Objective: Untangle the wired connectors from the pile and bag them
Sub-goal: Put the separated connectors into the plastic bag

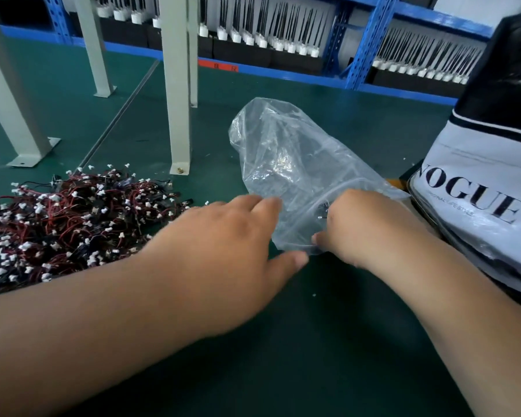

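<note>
One clear bag (298, 164) lies mid-table (313, 341), one tangled pile (73, 221) to its left. The right hand (355, 227) pinches the bag's mouth, a connector (324, 207) there; the left hand (223, 254) rests spread beside it.

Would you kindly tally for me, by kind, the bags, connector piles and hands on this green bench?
Clear plastic bag: 1
White printed shopping bag: 1
Pile of wired connectors: 1
Hands: 2, the left hand and the right hand, both at the clear bag's mouth
Total: 5
</note>
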Available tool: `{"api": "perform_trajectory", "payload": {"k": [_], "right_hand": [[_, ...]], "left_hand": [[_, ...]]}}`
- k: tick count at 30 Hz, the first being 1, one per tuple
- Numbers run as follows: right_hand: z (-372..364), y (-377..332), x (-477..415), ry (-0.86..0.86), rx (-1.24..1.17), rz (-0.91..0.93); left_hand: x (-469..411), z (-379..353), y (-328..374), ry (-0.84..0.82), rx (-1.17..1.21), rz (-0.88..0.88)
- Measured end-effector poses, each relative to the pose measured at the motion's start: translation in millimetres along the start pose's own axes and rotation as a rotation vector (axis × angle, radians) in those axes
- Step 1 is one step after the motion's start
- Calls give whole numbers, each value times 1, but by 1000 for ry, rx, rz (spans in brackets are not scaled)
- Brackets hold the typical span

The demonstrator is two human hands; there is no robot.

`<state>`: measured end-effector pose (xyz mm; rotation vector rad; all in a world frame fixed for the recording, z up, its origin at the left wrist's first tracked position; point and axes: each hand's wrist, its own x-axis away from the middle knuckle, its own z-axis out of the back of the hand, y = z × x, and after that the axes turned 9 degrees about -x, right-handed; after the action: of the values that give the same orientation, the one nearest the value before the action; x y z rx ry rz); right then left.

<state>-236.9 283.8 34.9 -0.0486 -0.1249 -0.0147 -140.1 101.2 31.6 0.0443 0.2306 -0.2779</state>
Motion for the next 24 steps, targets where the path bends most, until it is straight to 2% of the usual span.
{"api": "perform_trajectory", "payload": {"k": [4,7,10,12,14,16,19,24], "right_hand": [[0,-5,1,13,27,23],[1,-5,4,6,48,37],[4,-1,8,-13,-20,48],[4,4,11,-21,-72,78],[5,9,11,-47,-113,105],[8,13,10,-69,-190,114],[11,17,11,-65,-492,105],[5,19,3,-21,-1402,-102]], "left_hand": [[-41,-22,21,-48,173,86],[-57,-34,29,-32,190,123],[-76,-37,29,76,220,156],[-87,-34,25,121,435,243],[-91,-29,23,141,790,333],[-91,-27,28,187,908,340],[-83,-31,41,205,820,240],[-71,-37,56,171,712,151]]}}
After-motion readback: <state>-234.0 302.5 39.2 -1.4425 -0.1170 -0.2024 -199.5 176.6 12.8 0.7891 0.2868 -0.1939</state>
